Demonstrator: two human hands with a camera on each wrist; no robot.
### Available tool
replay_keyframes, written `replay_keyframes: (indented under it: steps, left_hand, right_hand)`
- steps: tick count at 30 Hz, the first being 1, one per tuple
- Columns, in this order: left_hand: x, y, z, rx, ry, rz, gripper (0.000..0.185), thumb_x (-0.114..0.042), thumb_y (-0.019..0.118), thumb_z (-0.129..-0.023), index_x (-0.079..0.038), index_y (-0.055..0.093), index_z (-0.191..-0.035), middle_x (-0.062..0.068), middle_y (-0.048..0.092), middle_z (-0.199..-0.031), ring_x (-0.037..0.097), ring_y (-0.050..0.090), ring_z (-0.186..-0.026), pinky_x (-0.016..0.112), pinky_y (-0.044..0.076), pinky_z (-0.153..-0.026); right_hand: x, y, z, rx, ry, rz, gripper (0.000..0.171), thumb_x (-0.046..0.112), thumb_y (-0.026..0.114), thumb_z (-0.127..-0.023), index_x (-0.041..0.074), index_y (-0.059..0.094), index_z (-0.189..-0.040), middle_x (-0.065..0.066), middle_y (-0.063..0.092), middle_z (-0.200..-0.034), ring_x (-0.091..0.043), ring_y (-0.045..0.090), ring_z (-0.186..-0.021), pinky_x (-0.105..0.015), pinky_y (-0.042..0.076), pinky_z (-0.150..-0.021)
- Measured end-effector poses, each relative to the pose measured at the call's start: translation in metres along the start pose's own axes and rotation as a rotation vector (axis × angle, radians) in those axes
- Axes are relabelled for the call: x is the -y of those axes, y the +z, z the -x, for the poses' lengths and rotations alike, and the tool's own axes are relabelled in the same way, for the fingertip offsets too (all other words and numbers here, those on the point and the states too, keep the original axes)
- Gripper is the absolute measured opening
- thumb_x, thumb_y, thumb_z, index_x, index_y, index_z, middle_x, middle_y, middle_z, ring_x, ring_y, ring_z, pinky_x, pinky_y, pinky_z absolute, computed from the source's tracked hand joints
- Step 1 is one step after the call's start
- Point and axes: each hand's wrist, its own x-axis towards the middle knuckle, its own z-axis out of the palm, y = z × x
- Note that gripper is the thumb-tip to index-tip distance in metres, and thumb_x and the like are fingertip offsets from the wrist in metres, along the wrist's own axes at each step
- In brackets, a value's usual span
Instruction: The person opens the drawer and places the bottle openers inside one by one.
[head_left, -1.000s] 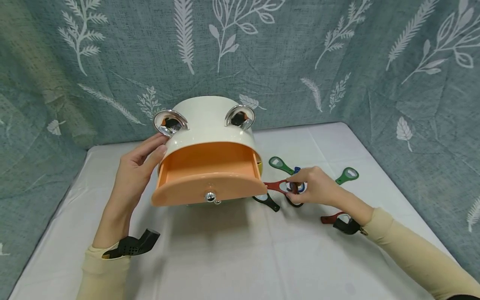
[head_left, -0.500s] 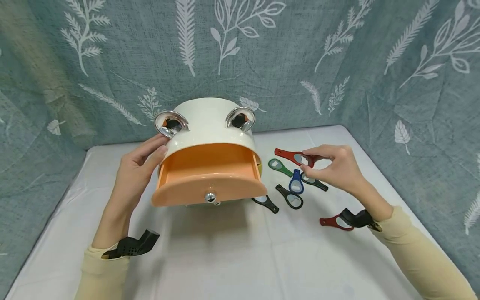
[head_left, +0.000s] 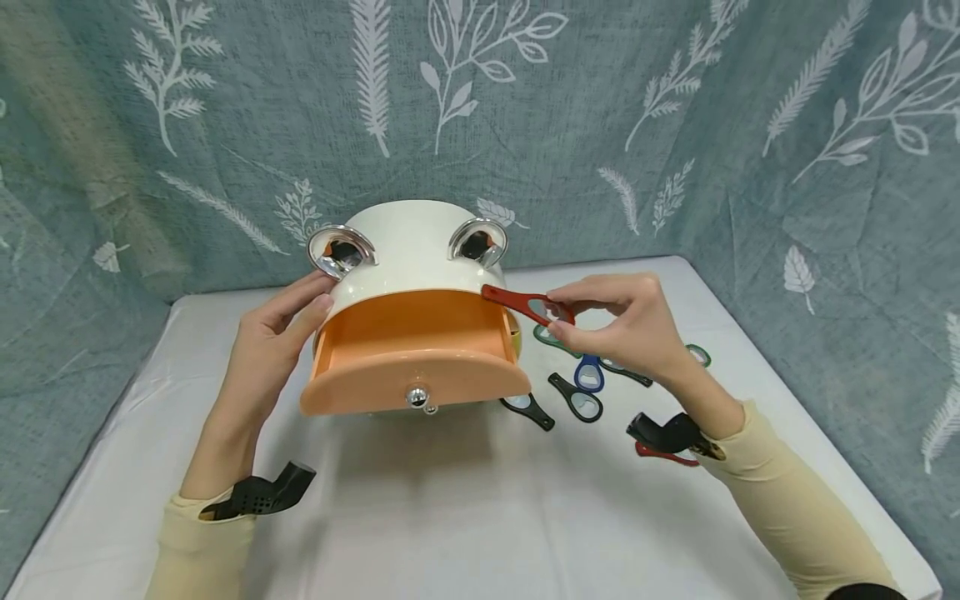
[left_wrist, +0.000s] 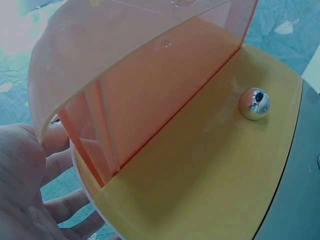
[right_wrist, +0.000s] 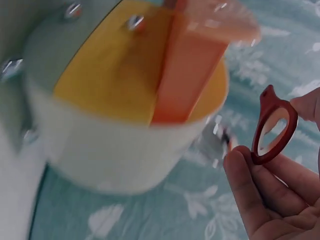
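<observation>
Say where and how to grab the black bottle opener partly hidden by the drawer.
Probably pinch the black bottle opener by its handle from the near right, since it points that way and the orange drawer partly hides the other end.

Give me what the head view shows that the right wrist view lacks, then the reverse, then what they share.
Head view only: the left hand touching the frog-like box, both sleeves, and the blue opener, black openers, green openers and second red opener lying on the white table.

Right wrist view only: two blurred silver parts along the edge of the box's greenish lower front.

Both: the right hand pinching the red opener by its ring, the open drawer with its round silver knob, and the leaf-patterned cloth.
</observation>
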Motion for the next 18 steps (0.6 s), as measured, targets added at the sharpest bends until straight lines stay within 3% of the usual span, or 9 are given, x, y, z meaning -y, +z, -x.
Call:
replay_keyframes:
  steps: [8,18]
  left_hand:
    - [0.002,-0.003,0.0,-0.004,-0.004,-0.019,0.044,-0.026,0.061,-0.1,-0.005,0.057,-0.139,0.002,0.043,-0.15,0.016,0.031,-0.141,0.048,0.024,-0.114]
    - [0.002,-0.001,-0.001,0.0,-0.005,0.0,0.044,-0.024,0.061,-0.1,-0.003,0.057,-0.138,0.004,0.043,-0.15,0.017,0.031,-0.141,0.048,0.026,-0.113]
  right_hand:
    - [0.005,0.041,-0.025,0.021,-0.003,-0.12,0.023,-0.002,0.078,-0.077,-0.004,0.076,-0.099,-0.008,0.073,-0.091,-0.023,0.07,-0.08,-0.038,0.058,-0.071]
    - [0.0,0.066,-0.034,0.015,0.006,-0.133,0.022,-0.002,0.081,-0.076,-0.004,0.077,-0.097,-0.006,0.073,-0.087,-0.019,0.068,-0.074,-0.036,0.058,-0.066]
